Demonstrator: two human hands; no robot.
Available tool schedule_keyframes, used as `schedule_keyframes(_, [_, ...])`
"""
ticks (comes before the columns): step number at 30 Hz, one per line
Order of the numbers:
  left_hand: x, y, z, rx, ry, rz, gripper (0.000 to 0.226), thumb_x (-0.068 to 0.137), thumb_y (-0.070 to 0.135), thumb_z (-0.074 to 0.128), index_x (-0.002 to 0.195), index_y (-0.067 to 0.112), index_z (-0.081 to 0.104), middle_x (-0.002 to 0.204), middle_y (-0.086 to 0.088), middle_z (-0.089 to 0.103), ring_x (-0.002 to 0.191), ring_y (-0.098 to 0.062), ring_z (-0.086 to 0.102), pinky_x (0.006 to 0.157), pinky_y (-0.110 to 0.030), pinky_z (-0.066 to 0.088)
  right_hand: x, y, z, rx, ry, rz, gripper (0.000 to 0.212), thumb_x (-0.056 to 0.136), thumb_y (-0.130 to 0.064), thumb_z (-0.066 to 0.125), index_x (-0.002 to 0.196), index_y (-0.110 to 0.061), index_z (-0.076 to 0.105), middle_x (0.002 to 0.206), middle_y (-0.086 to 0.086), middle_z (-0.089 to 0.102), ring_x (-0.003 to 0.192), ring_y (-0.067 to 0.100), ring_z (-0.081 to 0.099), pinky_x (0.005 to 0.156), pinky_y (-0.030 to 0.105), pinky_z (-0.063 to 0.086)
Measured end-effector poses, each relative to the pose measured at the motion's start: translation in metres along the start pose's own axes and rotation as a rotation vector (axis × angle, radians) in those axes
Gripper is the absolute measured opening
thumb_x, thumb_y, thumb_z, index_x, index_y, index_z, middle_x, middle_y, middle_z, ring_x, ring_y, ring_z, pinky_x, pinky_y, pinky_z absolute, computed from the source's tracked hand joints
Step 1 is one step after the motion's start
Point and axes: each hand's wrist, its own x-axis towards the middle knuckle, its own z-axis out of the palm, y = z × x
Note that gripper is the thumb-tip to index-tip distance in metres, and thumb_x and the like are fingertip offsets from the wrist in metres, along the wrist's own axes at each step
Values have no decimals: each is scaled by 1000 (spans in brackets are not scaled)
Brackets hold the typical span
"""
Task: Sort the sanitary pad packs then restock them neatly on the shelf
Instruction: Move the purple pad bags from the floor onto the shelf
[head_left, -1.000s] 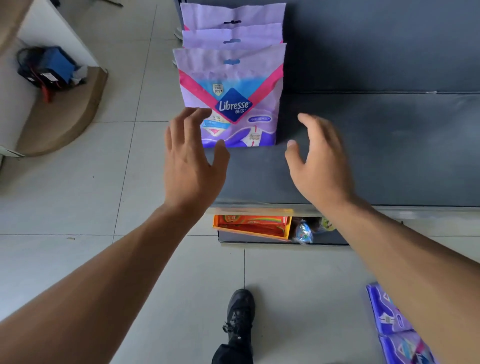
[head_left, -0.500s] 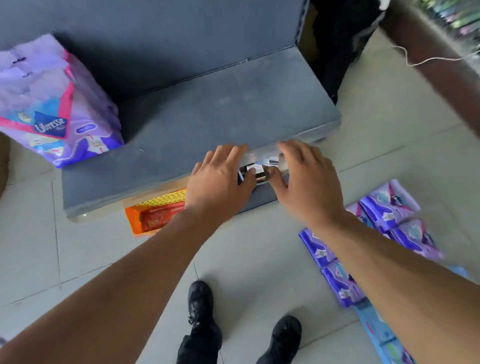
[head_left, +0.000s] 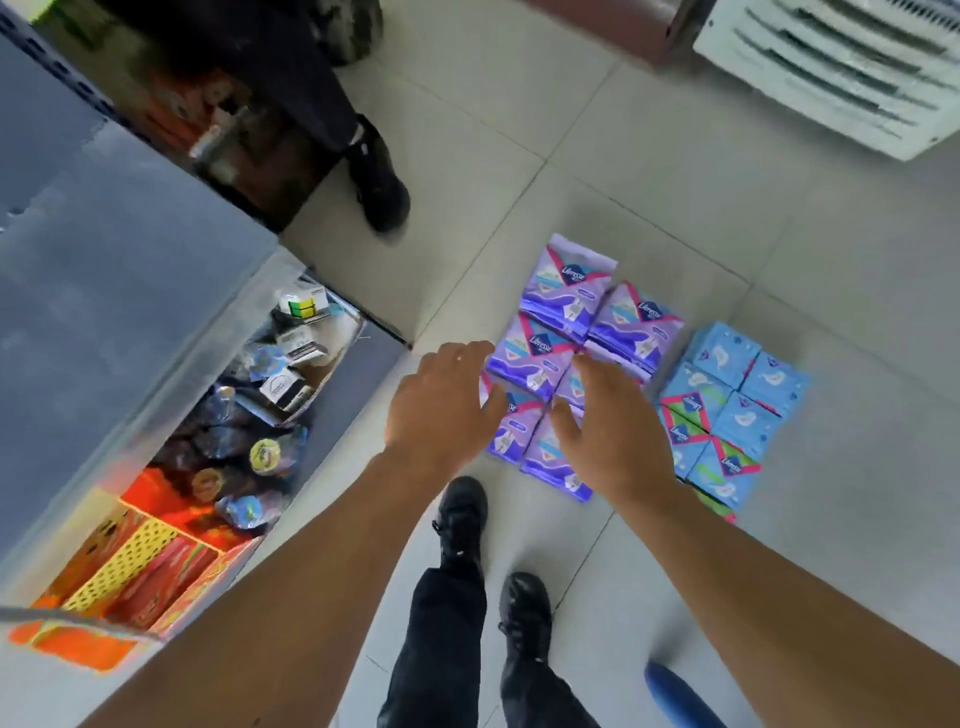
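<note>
Purple packs (head_left: 566, 332) and blue packs (head_left: 727, 410) are seen grouped by colour on the floor; left hand (head_left: 441, 410) and right hand (head_left: 608, 431) are spread, nothing gripped; shelf (head_left: 119, 291) restocking judged largely outstanding.

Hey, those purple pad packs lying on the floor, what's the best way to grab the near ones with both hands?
Come from above and clamp the near purple packs by their outer side edges, one hand each side. They lie flat, pressed edge to edge, so only the outer edges look free. The left hand and right hand hover open over them, probably suited to that squeeze.
</note>
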Motion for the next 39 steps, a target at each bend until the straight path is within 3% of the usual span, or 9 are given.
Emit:
schedule_keyframes(4, [52, 22, 36, 92, -108, 107, 50, 98, 45, 41, 144, 28, 34, 146, 2, 42, 130, -19, 41, 104, -35, 36, 17, 51, 13, -61, -29, 131, 52, 91, -32, 56, 136, -8, 49, 126, 15, 58, 112, 37, 56, 81, 45, 52])
schedule_keyframes(10, [123, 51, 94, 160, -193, 201, 52, 97, 48, 47, 143, 26, 36, 144, 0, 45, 128, -20, 47, 100, -36, 43, 57, 126, 34, -27, -78, 362, 56, 94, -35, 53, 144, -14, 39, 137, 14, 49, 124, 35, 48, 94, 47, 47])
schedule_keyframes(16, [183, 87, 154, 145, -220, 197, 51, 96, 45, 50, 142, 26, 38, 141, -3, 48, 127, -23, 48, 98, -40, 45, 93, 204, 62, 200, -90, 540, 61, 94, -34, 57, 147, -14, 34, 142, 14, 43, 128, 32, 45, 99, 37, 40])
schedule_keyframes(25, [307, 96, 320, -45, -224, 159, 50, 98, 31, 49, 145, 18, 38, 145, -10, 45, 132, -26, 44, 105, -36, 37, 183, 334, 187, 426, -73, 693, 59, 94, -40, 57, 139, -9, 36, 127, 18, 57, 118, 35, 53, 81, 31, 37])
schedule_keyframes(28, [333, 95, 352, -49, -166, 197, 51, 98, 28, 50, 145, 14, 38, 145, -10, 44, 134, -26, 40, 106, -35, 33, 205, 363, 213, 404, -84, 687, 61, 93, -44, 59, 135, -4, 38, 127, 20, 56, 118, 36, 53, 83, 32, 39])
schedule_keyframes(31, [356, 99, 369, -54, -83, 238, 47, 98, 25, 49, 142, 12, 40, 139, -12, 49, 129, -29, 45, 100, -36, 38, 227, 382, 228, 378, -111, 685, 66, 93, -48, 57, 136, -2, 35, 130, 22, 54, 121, 37, 52, 87, 35, 41])
schedule_keyframes(35, [375, 110, 381, -106, -155, 176, 46, 100, 28, 48, 141, 12, 38, 128, -14, 60, 118, -35, 55, 89, -37, 45, 253, 386, 227, 354, -207, 697, 73, 95, -53, 49, 140, 2, 29, 134, 20, 53, 124, 35, 50, 85, 33, 40])
schedule_keyframes(37, [377, 111, 384, -215, -155, 134, 40, 99, 30, 50, 135, 12, 44, 120, -12, 64, 111, -33, 58, 82, -32, 43, 258, 386, 220, 365, -183, 712, 72, 96, -50, 50, 140, 3, 30, 138, 20, 49, 126, 35, 48, 91, 33, 41])
schedule_keyframes(39, [371, 113, 380, -356, -185, 58, 38, 98, 33, 53, 128, 10, 49, 112, -8, 65, 107, -29, 59, 77, -27, 39, 252, 385, 212, 416, -106, 734, 64, 95, -45, 53, 138, -1, 36, 134, 19, 53, 121, 34, 52, 88, 32, 42])
